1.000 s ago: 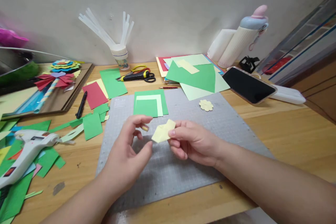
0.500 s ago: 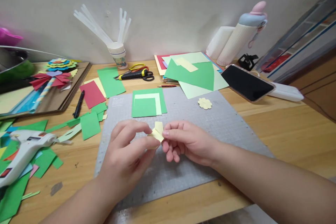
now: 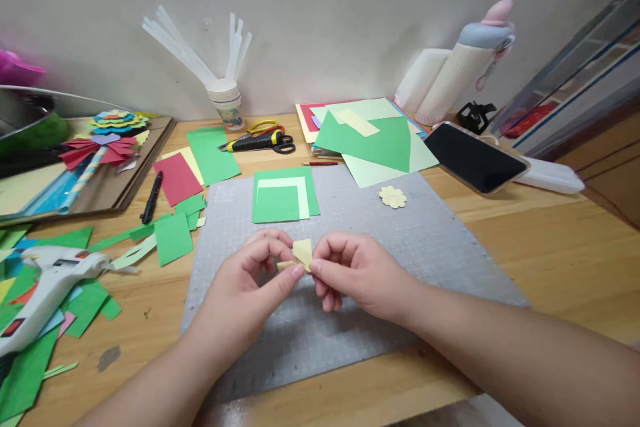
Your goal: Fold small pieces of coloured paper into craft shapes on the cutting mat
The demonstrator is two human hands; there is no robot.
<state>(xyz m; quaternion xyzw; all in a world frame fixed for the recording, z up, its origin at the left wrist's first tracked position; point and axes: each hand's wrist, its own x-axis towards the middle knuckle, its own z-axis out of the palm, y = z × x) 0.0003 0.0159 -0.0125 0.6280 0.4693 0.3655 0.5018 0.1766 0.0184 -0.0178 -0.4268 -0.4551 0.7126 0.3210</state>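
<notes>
My left hand (image 3: 250, 287) and my right hand (image 3: 357, 273) meet over the grey cutting mat (image 3: 350, 320). Both pinch a small pale yellow paper piece (image 3: 301, 253), folded small between thumbs and forefingers, held just above the mat. Farther back on the mat lie stacked green squares (image 3: 284, 195) and a small yellow paper flower (image 3: 393, 197).
A white glue gun (image 3: 45, 280) lies at the left among green paper scraps. Scissors and a cutter (image 3: 260, 140) sit at the back by a cup of glue sticks (image 3: 226, 107). Coloured paper sheets (image 3: 375, 140), a phone (image 3: 475, 159) and a bottle (image 3: 470, 67) are back right.
My left hand closed in and took hold of the yellow paper. The paper went from an open flat piece to a smaller folded shape pinched by both hands.
</notes>
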